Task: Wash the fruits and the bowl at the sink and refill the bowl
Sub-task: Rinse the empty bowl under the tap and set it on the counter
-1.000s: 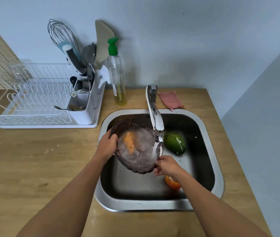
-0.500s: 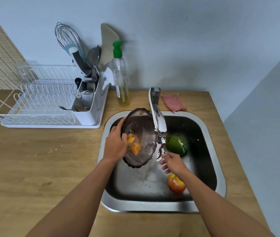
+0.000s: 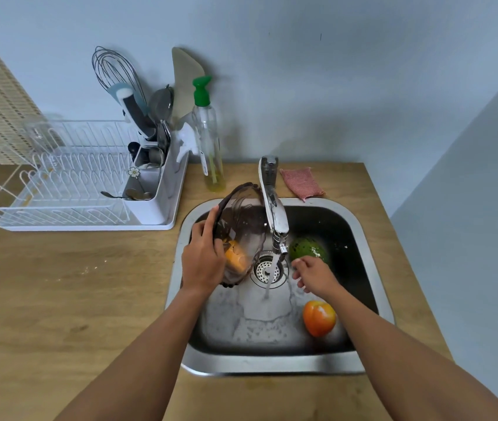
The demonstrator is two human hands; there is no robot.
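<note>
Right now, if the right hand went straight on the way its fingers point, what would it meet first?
Probably the water stream; the right hand points left at it, with the bowl beyond. Depth is hard to judge.

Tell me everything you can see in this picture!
bowl: 1, dark see-through, tipped over the sink's left side
orange thing: 1, orange, seen through the bowl; cannot tell what it is
green fruit: 1, green, sink, back right
red fruit: 1, orange-red, sink, front right
tap: 1, silver, behind the sink, water running
sink: 1, steel, set in the counter
cloth: 1, pink, counter behind the sink
soap bottle: 1, clear with green pump, by the wall
rack: 1, white, counter left
whisk: 1, silver, upright in the rack's holder
counter: 1, wood, around the sink
left hand: 1, holds the bowl
right hand: 1, fingers relaxed, beside the water stream
</note>
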